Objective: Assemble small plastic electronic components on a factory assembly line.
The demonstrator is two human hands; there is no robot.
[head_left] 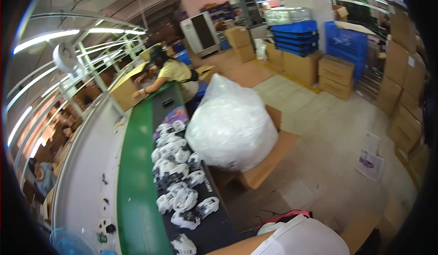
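Neither of my hands shows. A bare forearm (pixel 244 246) of mine, below a white sleeve (pixel 305 236), crosses the lower edge, and its hand lies outside the picture. Nearest to that arm is a long black mat (pixel 223 227) bearing many small white-and-black items (pixel 185 199) that look wrapped in thin plastic. They lie in a loose row running away from me, with one wrapped item (pixel 184 244) apart at the near end. Right of the mat, a big bulging translucent plastic bag (pixel 232 131) sits in an open cardboard box (pixel 269 159).
A green conveyor belt (pixel 137 200) runs left of the mat, beside a pale ledge (pixel 86 182) with small scraps. Farther along, a co-worker in yellow (pixel 173 71) leans over a carton (pixel 123 93). Blue crates (pixel 294 36) and stacked cartons (pixel 335 77) stand at the back right. A blue fan (pixel 68 241) is near-left.
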